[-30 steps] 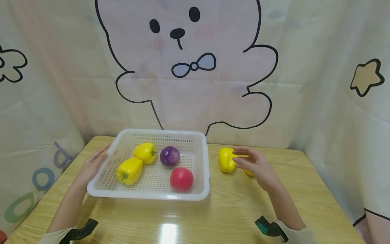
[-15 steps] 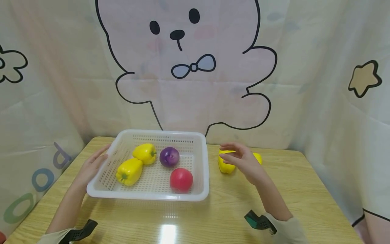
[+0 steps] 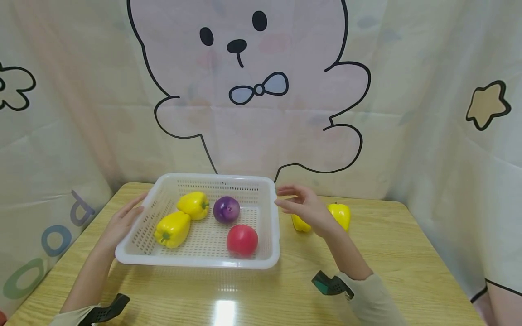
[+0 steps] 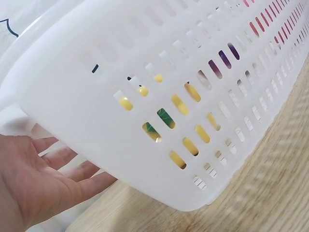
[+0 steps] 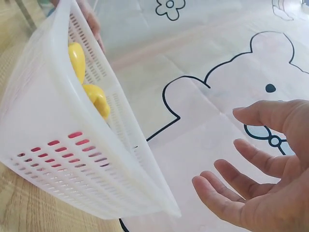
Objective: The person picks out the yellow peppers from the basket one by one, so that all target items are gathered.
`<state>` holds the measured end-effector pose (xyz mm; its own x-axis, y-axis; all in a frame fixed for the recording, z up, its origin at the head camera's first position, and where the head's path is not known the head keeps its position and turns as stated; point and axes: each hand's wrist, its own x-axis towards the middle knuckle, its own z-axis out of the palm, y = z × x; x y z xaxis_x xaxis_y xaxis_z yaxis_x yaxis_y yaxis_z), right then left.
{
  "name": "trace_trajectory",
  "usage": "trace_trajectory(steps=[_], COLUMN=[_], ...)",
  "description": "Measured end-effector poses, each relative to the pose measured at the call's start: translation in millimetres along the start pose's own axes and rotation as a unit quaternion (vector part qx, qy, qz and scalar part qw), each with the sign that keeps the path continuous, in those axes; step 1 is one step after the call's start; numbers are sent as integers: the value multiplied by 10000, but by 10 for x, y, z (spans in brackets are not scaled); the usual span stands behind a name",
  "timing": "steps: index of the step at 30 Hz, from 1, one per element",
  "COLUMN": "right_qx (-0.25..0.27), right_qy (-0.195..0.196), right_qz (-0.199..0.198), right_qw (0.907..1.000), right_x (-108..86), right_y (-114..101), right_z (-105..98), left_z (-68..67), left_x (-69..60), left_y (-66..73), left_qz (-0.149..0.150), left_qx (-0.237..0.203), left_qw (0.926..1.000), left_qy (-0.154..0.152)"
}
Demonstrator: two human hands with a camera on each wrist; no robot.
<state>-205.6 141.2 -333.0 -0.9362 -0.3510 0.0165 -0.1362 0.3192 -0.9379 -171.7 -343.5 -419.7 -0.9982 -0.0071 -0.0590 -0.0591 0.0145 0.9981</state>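
A white plastic basket [image 3: 195,260] stands on the table, holding two yellow bell peppers [image 3: 173,229], a round purple vegetable like an onion [image 3: 226,209] and a round red tomato-like piece [image 3: 242,241]. My left hand [image 3: 119,226] rests at the basket's left side, its loosely extended fingers [image 4: 84,169] against the wall in the left wrist view. Beside the right rim my right hand [image 3: 306,209] hovers, holding nothing; the right wrist view shows its fingers [image 5: 236,179] spread, apart from the basket. Another yellow pepper [image 3: 300,224] is partly hidden behind that hand.
A further yellow bell pepper [image 3: 340,215] sits to the right of my right hand on the wooden table [image 3: 391,253]. Behind the table hangs a curtain [image 3: 424,149] printed with a bear.
My right hand has moved left from over the two loose peppers to the basket's right rim, uncovering the right-hand pepper. The left hand and basket have stayed in place.
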Motion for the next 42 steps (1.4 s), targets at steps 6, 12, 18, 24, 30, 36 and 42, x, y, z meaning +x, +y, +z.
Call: trace_trajectory(steps=[6,12,18,24,30,36,42], right_qx=[-16,-36,-186,-237,-303,-394,-408], right_qy=[-151,-269,-341,-431,-477,-501,-526], right_qz=[12,17,-19,11,-19,-29,-76], right_qw=[9999,9996,9992,9988,9984,9980,9978], right_x=[80,196,290,375,474,581,688], right_y=[-108,-184,-229,-269,-297,-330,-339], right_z=[65,119,193,276,375,482,584], left_z=[10,7,6,6,6,13,12], left_x=[-1,-2,1,4,4,-5,-6], left_y=[-15,-3,10,4,-1,9,9], left_qz=[-12,-64,24,40,1,16,32], left_qx=[-29,15,27,105,94,53,89], left_qw=[10000,10000,10000,9999,10000,10000,10000], left_qy=[19,27,-23,30,18,-2,29])
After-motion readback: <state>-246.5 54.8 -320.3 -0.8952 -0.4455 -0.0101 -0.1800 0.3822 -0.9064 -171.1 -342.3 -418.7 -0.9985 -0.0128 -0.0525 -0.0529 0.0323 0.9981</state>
